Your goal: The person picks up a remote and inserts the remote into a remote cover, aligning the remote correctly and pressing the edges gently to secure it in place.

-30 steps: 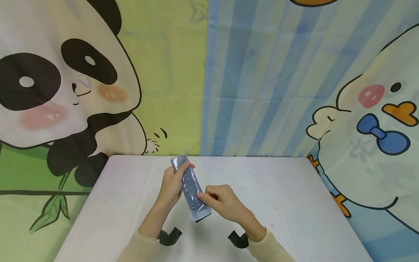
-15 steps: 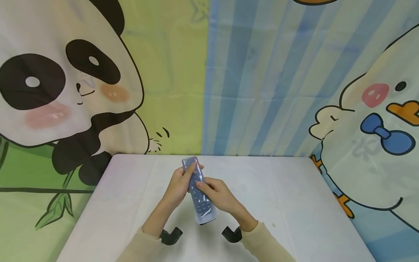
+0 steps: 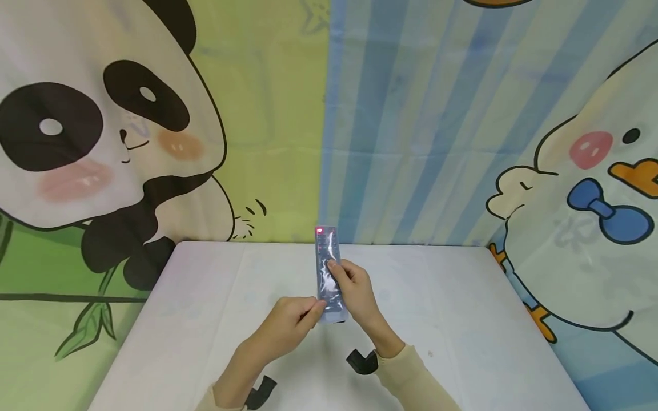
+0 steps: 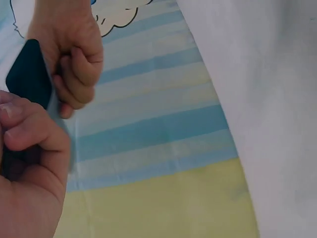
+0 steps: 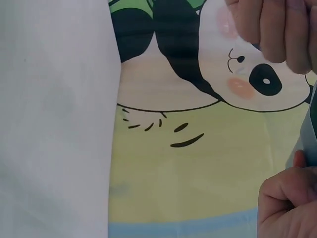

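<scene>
A slim remote control (image 3: 329,285) in a glossy clear sleeve stands almost upright above the table, rows of buttons towards me and a red glow at its upper left corner. My right hand (image 3: 358,290) grips its right side, thumb lying across the face near the middle. With thumb and curled fingers, my left hand (image 3: 290,326) pinches the lower left edge. The left wrist view shows the remote's dark back (image 4: 29,74) between the two hands; in the right wrist view only a sliver shows at the right edge.
Below the hands lies a white table (image 3: 437,319). Behind it hangs a printed cloth (image 3: 267,142) with a panda, stripes and a white bird. Black straps (image 3: 362,362) stick out at both wrists, beside beige sleeves (image 3: 413,377).
The remote has moved right and up and turned more upright. My left hand has slid from its upper part to its lower edge, while my right hand has moved up along it.
</scene>
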Available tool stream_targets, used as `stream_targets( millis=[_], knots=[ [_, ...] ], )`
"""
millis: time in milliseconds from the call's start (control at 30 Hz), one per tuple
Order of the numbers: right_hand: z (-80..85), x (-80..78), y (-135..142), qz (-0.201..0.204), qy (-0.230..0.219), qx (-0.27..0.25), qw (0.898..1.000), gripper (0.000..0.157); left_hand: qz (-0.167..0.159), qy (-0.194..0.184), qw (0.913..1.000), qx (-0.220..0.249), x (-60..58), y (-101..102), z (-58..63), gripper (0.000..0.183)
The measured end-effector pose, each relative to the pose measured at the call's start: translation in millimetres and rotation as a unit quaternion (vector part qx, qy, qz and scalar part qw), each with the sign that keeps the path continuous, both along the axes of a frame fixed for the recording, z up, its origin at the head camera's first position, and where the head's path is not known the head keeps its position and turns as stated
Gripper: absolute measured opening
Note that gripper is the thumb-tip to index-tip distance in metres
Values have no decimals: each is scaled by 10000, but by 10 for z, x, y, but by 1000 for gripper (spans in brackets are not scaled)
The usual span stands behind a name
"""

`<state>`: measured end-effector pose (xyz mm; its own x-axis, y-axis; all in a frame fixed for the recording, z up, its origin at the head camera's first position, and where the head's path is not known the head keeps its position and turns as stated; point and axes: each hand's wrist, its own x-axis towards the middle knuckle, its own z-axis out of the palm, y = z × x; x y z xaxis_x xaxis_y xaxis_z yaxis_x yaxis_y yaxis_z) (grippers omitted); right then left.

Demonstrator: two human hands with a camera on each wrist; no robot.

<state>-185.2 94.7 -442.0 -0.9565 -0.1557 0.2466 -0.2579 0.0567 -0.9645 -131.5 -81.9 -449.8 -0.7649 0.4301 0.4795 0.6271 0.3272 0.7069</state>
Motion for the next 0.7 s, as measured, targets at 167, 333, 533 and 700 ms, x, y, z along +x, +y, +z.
stream_targets(
  millis=[167,333,533,700],
  knots=[
    [-7,-41,-31,-138,-182,-248,9994,41,253,629,9968,-432,40,40,61,41],
    [20,-45,-10,190,-260,-178,9993,38,651,409,9937,-819,41,28,98,41],
    [45,28,-1,569,-345,-28,9978,34,1358,1466,9763,-831,6,-102,35,20],
    [67,100,8,646,-301,104,9974,34,1496,3098,9330,-1059,-86,-169,-66,41]
  ],
)
